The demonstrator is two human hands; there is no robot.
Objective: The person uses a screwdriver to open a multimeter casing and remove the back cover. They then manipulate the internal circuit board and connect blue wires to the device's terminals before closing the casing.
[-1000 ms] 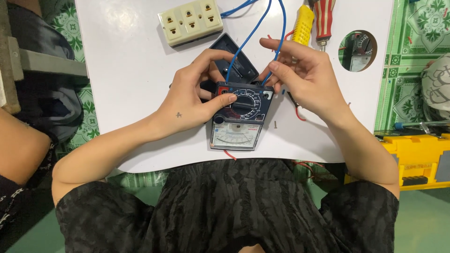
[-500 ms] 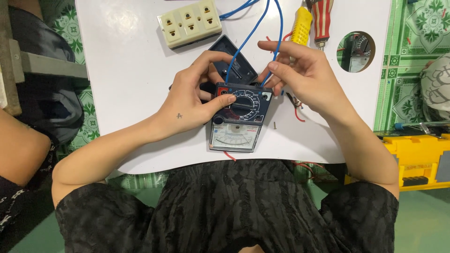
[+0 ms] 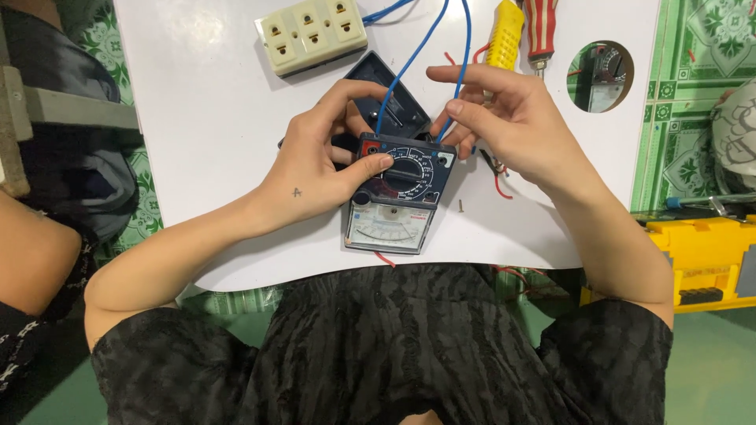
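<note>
Steadying the meter body looks like the thing to get right here: the analog multimeter point(image 3: 398, 197) lies flat near the worktop point(image 3: 197, 134) front edge, dial end towards twelve o'clock, and it will slide unless pinned while a lead goes in, so I would press down and feed the wire straight, not at a slant. At nine o'clock of the meter the left hand point(image 3: 319, 169) is loosely curled around its upper left corner, thumb lying across the dial face and fingertips behind the top edge, gripping the case. Above it a cream socket strip point(image 3: 313, 33) sits at eleven o'clock. Two blue wires point(image 3: 409, 59) run down from twelve o'clock to the meter's top. At two o'clock the right hand point(image 3: 512, 130) is half open, thumb and forefinger pinched on one blue wire, other fingers spread. Beyond it lies a yellow tool handle point(image 3: 504, 35)
</note>
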